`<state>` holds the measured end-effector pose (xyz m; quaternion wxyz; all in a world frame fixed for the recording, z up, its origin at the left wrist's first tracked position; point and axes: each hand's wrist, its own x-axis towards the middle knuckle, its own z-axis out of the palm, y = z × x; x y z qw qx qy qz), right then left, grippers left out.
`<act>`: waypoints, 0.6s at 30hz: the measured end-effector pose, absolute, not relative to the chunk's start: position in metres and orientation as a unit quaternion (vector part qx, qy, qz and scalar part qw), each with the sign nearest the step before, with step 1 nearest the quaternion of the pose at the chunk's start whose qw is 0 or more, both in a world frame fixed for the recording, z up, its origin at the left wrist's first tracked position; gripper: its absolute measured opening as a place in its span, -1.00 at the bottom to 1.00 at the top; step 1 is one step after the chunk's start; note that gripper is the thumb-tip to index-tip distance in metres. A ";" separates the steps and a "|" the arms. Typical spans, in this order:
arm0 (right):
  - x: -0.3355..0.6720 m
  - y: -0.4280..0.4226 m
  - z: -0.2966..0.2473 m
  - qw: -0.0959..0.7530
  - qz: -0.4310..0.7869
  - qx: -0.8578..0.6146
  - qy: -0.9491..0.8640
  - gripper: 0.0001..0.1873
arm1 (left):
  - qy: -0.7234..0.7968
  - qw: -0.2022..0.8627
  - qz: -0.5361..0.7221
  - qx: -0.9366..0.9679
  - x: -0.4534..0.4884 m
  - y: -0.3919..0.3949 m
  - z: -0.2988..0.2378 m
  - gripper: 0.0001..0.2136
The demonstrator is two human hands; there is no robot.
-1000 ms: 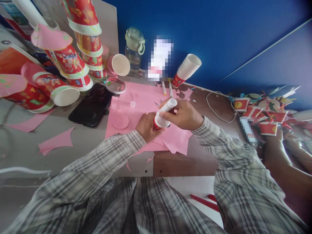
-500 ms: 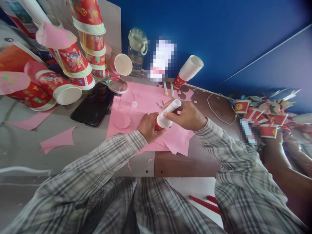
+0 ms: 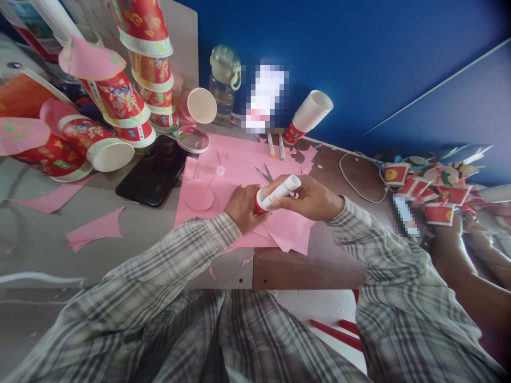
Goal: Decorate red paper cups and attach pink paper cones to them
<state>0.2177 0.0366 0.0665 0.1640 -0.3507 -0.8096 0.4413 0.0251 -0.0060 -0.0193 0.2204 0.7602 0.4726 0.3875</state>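
My left hand is wrapped round a small red and white paper cup above the pink paper sheets. In my right hand is a white glue stick, gripped between thumb and fingers. It slants, with one end up at the right and its lower end against the cup's pale end. Exactly where the two touch cannot be made out. Just behind my right hand, scissors lie on the pink paper, partly covered. Left of my left hand lies a pink paper disc.
Stacked, decorated paper cups and a black phone occupy the left. Behind stand a water bottle, markers and a cup stack. At right are a cable, cup crafts and another person's arm.
My right hand has moved slightly right and toward me with the glue stick, which now tilts more to the right. The scissors show more. My left hand keeps its place on the cup.
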 end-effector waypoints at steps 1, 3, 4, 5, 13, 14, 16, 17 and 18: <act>0.221 0.038 0.071 0.146 0.441 -0.348 -0.814 -0.55 | 0.470 0.225 0.387 0.760 0.025 -0.006 -0.019 -0.57; 0.227 0.039 0.081 0.107 0.431 -0.349 -0.826 -0.51 | 0.467 0.234 0.395 0.756 0.025 -0.006 -0.019 -0.57; 0.229 0.039 0.086 0.091 0.423 -0.354 -0.830 -0.50 | 0.465 0.236 0.400 0.754 0.025 -0.006 -0.019 -0.56; 0.231 0.039 0.090 0.082 0.416 -0.361 -0.831 -0.49 | 0.464 0.237 0.403 0.752 0.025 -0.006 -0.019 -0.56; 0.225 0.045 0.082 0.209 0.362 -0.446 -0.792 -0.51 | 0.468 0.251 0.381 0.757 0.024 -0.005 -0.017 -0.57; 0.223 0.046 0.080 0.207 0.349 -0.452 -0.794 -0.55 | 0.467 0.252 0.380 0.758 0.024 -0.005 -0.017 -0.57; 0.220 0.046 0.077 0.199 0.328 -0.458 -0.802 -0.67 | 0.466 0.254 0.377 0.759 0.024 -0.005 -0.017 -0.57; 0.218 0.046 0.076 0.197 0.319 -0.461 -0.805 -0.73 | 0.468 0.253 0.377 0.758 0.024 -0.005 -0.017 -0.57; 0.216 0.044 0.075 0.196 0.310 -0.464 -0.806 -0.77 | 0.471 0.251 0.379 0.756 0.025 -0.005 -0.017 -0.58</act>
